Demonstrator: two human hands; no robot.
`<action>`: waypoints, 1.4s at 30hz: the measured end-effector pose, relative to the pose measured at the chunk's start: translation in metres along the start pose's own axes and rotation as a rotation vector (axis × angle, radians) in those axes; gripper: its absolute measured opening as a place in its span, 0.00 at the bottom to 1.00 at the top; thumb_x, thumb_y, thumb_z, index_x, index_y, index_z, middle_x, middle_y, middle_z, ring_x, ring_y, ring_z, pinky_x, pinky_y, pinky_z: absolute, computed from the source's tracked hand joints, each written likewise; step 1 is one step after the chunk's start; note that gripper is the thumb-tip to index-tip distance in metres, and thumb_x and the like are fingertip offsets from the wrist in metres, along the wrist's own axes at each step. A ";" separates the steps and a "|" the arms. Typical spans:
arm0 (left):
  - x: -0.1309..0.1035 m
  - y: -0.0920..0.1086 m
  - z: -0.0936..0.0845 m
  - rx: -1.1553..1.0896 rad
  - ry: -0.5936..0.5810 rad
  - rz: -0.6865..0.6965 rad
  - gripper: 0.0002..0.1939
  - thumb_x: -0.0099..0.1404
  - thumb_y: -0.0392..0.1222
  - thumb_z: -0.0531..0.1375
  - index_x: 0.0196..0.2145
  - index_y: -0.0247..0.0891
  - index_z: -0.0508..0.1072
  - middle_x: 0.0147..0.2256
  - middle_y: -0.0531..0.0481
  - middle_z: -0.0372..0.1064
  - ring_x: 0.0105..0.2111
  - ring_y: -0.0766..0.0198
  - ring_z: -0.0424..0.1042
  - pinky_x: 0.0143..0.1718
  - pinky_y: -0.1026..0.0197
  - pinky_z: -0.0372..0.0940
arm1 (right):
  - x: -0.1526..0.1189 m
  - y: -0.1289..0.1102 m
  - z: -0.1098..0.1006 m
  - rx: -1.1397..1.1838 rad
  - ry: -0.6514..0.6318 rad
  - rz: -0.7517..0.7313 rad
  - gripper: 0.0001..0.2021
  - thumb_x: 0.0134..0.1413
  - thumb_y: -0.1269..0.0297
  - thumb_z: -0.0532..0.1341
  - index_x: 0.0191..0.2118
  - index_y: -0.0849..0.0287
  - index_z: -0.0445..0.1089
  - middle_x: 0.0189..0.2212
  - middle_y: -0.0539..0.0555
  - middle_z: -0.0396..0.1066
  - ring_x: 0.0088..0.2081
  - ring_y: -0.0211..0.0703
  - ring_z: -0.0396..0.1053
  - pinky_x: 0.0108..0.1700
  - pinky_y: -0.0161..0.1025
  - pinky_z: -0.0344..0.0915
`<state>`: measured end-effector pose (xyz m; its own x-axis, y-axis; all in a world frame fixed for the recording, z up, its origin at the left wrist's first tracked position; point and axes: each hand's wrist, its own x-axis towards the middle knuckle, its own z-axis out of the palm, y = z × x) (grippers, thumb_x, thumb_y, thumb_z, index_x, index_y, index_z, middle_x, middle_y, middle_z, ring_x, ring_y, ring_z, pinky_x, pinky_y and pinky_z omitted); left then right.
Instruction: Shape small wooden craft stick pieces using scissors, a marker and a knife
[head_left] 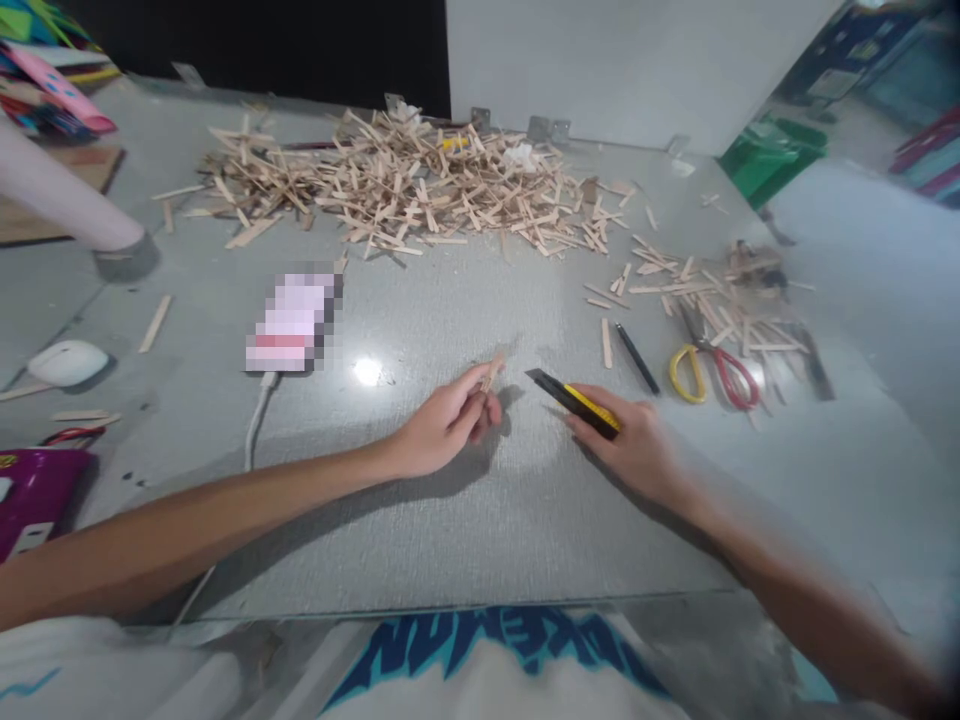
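Between the fingertips of my left hand [454, 418] is a small pale wooden piece [493, 372], held a little above the grey table [420, 540]. My right hand [630, 440] is wrapped round a black and yellow utility knife [577, 402]. The knife's blade points up and left, toward the wooden piece, with a gap between them. Part of the wooden piece is hidden by my left fingers.
A large pile of wooden sticks [420, 190] lies along the back. Scissors [705, 375], a black pen [637, 358] and more sticks are at the right. A phone [292, 322] with a white cable [257, 420] and a white mouse [69, 363] are at the left.
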<state>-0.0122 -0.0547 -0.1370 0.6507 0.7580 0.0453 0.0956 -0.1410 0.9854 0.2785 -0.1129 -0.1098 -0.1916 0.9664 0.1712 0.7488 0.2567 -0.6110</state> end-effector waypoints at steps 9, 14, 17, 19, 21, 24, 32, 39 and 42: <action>0.001 0.005 0.001 0.010 -0.012 0.015 0.12 0.85 0.49 0.52 0.57 0.40 0.66 0.32 0.55 0.71 0.23 0.71 0.68 0.26 0.68 0.63 | 0.000 0.003 -0.001 0.013 -0.019 0.022 0.15 0.74 0.57 0.64 0.60 0.50 0.79 0.53 0.55 0.85 0.48 0.54 0.86 0.50 0.46 0.81; 0.000 0.005 0.001 -0.046 0.009 -0.016 0.09 0.83 0.48 0.55 0.52 0.41 0.64 0.32 0.55 0.74 0.22 0.72 0.68 0.24 0.70 0.62 | 0.000 0.002 -0.002 0.020 -0.034 0.032 0.15 0.74 0.58 0.64 0.60 0.52 0.79 0.52 0.56 0.85 0.46 0.54 0.86 0.49 0.46 0.81; 0.000 0.004 0.002 -0.093 0.032 -0.054 0.09 0.82 0.48 0.56 0.48 0.44 0.59 0.31 0.56 0.75 0.19 0.72 0.67 0.23 0.70 0.62 | 0.001 0.002 -0.002 0.020 -0.047 0.031 0.16 0.74 0.57 0.64 0.61 0.51 0.79 0.53 0.56 0.85 0.47 0.54 0.86 0.50 0.47 0.80; 0.000 0.003 0.002 -0.101 0.048 -0.074 0.09 0.83 0.49 0.55 0.48 0.45 0.57 0.30 0.57 0.75 0.18 0.72 0.66 0.21 0.70 0.60 | 0.001 0.003 -0.001 0.029 -0.048 0.028 0.16 0.75 0.56 0.63 0.62 0.51 0.79 0.54 0.56 0.84 0.48 0.55 0.85 0.51 0.48 0.79; 0.000 0.002 0.002 -0.081 0.064 -0.075 0.09 0.83 0.50 0.53 0.49 0.44 0.58 0.26 0.60 0.70 0.17 0.72 0.63 0.20 0.70 0.58 | 0.001 0.004 -0.001 0.039 -0.046 0.029 0.16 0.75 0.56 0.63 0.61 0.51 0.79 0.54 0.56 0.84 0.49 0.55 0.85 0.53 0.49 0.78; 0.000 0.001 0.001 -0.039 0.092 -0.023 0.12 0.84 0.53 0.53 0.48 0.43 0.61 0.24 0.62 0.59 0.20 0.71 0.59 0.22 0.69 0.56 | 0.001 0.004 -0.001 0.050 -0.053 0.038 0.16 0.75 0.55 0.63 0.61 0.51 0.79 0.53 0.56 0.85 0.48 0.55 0.85 0.54 0.50 0.78; 0.000 0.000 -0.001 0.080 0.103 -0.041 0.15 0.82 0.56 0.56 0.44 0.42 0.62 0.26 0.62 0.55 0.23 0.69 0.55 0.26 0.65 0.51 | 0.003 0.000 -0.002 0.072 -0.053 0.061 0.17 0.74 0.55 0.63 0.60 0.52 0.80 0.54 0.57 0.84 0.50 0.56 0.84 0.55 0.49 0.78; -0.001 -0.003 0.000 0.052 0.170 -0.033 0.17 0.82 0.57 0.55 0.43 0.41 0.67 0.26 0.60 0.55 0.23 0.69 0.53 0.24 0.65 0.50 | 0.005 -0.006 -0.010 0.203 -0.108 0.143 0.20 0.68 0.53 0.66 0.60 0.55 0.79 0.49 0.59 0.84 0.48 0.55 0.82 0.50 0.47 0.77; 0.000 0.001 0.001 0.053 0.200 -0.052 0.16 0.80 0.55 0.59 0.40 0.40 0.69 0.26 0.60 0.55 0.22 0.70 0.53 0.24 0.65 0.48 | -0.001 -0.010 -0.015 0.419 -0.267 0.240 0.25 0.71 0.55 0.63 0.68 0.55 0.71 0.31 0.51 0.78 0.29 0.43 0.74 0.30 0.37 0.70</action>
<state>-0.0116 -0.0556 -0.1358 0.4820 0.8756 0.0310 0.1687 -0.1275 0.9774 0.2807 -0.1160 -0.0928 -0.2412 0.9538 -0.1793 0.4851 -0.0416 -0.8735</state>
